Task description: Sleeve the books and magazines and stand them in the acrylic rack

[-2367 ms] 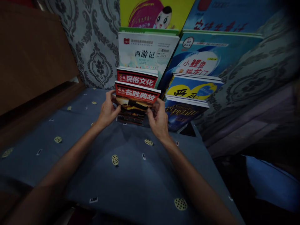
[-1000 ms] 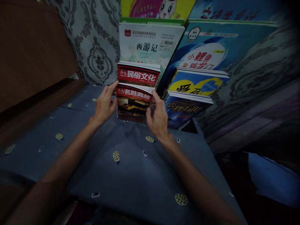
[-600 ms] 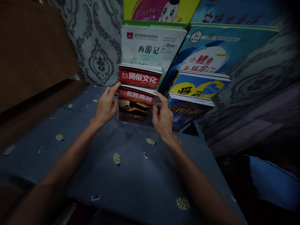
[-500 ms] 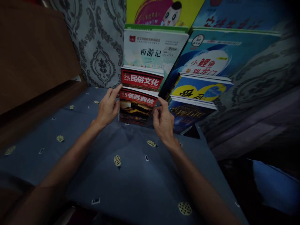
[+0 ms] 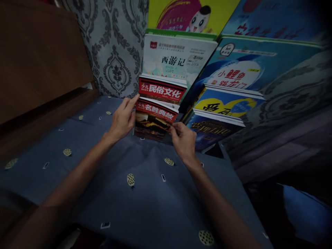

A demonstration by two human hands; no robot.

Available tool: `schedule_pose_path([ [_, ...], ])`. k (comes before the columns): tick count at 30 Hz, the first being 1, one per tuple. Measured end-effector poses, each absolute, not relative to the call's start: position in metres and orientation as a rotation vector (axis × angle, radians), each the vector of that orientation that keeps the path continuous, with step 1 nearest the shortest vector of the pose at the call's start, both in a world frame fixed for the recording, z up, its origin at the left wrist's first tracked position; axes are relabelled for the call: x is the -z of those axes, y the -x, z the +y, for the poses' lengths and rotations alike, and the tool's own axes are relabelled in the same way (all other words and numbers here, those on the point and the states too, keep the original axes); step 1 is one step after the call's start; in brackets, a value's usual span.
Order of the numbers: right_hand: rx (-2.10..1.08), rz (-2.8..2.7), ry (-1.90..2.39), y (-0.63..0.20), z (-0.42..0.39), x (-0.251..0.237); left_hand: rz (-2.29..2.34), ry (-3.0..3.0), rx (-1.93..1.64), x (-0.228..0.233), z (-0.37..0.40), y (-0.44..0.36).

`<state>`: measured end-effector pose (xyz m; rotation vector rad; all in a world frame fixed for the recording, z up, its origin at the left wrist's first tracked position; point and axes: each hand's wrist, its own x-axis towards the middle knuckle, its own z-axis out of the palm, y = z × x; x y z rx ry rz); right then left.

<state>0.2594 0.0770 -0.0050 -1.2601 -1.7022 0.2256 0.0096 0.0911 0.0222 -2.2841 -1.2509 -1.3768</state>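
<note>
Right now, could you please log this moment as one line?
left hand: flat against front book | right hand: pinching its right edge | book: upright on blue cloth

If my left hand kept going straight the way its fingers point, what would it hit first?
Probably the second red-banner book, standing just behind the front red-banner book that the left hand rests against. Its fingertips aim up and right; depth is uncertain.
</note>
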Motion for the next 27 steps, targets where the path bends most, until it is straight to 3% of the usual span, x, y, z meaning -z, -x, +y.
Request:
schedule_pose_path([
  [27,-0.309,-1.775,1.215,-0.263,0.079,0.011,-1.259,2.335,1.412,-0.023,0.092,-0.009],
])
